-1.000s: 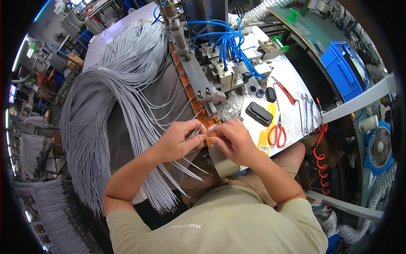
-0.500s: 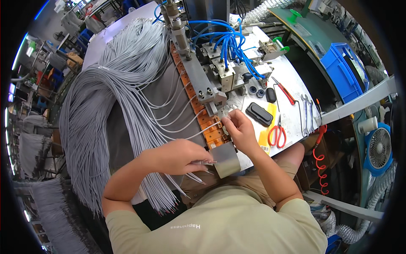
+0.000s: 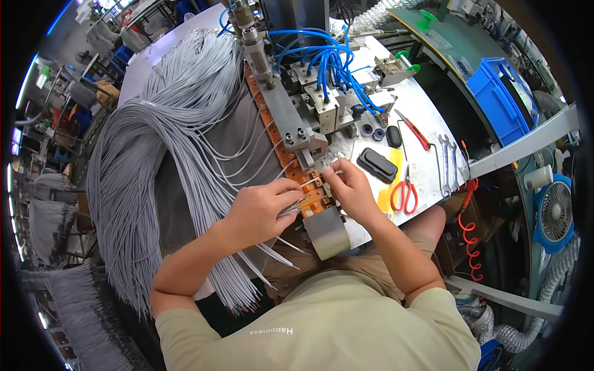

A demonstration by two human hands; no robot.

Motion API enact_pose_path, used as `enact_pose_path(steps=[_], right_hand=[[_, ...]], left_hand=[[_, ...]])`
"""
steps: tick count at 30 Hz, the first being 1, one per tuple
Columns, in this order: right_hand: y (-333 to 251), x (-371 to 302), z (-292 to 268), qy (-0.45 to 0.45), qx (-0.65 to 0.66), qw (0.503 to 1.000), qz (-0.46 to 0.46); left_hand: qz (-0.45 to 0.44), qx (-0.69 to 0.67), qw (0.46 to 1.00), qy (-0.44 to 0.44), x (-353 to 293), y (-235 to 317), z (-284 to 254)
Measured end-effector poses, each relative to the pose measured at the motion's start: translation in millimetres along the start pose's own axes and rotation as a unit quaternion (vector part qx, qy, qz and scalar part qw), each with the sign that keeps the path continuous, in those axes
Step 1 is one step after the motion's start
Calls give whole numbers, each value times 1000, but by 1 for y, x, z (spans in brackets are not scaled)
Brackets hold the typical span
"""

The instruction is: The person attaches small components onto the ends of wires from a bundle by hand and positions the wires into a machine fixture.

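Note:
My left hand (image 3: 265, 209) is closed around several grey cable ends, which poke out past its fingertips beside the orange clamp strip (image 3: 317, 196). Across the strip, my right hand (image 3: 351, 189) pinches a single grey cable (image 3: 314, 180) near its tip; the fingers hide the very end. Other cables lie across the strip farther up, under the press machine (image 3: 281, 114) with its blue air tubes. A large bundle of grey cables (image 3: 139, 133) spreads over the table at left, its loose ends hanging toward my lap. A plain metal block (image 3: 330, 232) forms the strip's near end.
Right of the strip lie a black case (image 3: 377, 166), red-handled scissors (image 3: 405, 196), a red utility knife (image 3: 416, 135) and wrenches (image 3: 445, 164). Farther right are a blue bin (image 3: 498, 108), a grey frame bar (image 3: 526, 142), a coiled red hose (image 3: 470, 247) and a blue fan (image 3: 552, 213).
My left hand has moved up and right to the clamp strip, carrying its cable ends. My right hand has stayed almost in place, still pinching.

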State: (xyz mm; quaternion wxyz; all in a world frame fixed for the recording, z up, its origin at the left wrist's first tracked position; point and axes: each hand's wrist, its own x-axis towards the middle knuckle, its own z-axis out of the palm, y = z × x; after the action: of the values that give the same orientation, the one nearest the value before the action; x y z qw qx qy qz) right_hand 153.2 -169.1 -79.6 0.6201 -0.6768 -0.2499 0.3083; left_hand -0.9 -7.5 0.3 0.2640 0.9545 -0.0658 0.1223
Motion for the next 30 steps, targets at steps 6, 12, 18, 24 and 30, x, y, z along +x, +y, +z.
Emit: enact_pose_path(steps=[6,12,18,24,30], right_hand=[[10,6,-7,-23,64,997,-21],[-35,-42,-3,81,-71,990,-91],[-33,-43,12,2,-250,884,-396],[-38,-43,16,29,-240,907,-346],[-45,-50,25,27,-185,939,-290]], left_hand=[[-51,-84,995,36,4,0,-1],[-228,-272,934,-29,5,1,-14],[-255,-417,870,-66,5,-4,-10],[-204,-246,946,-46,4,1,-7],[-180,-243,953,15,0,-1,-5]])
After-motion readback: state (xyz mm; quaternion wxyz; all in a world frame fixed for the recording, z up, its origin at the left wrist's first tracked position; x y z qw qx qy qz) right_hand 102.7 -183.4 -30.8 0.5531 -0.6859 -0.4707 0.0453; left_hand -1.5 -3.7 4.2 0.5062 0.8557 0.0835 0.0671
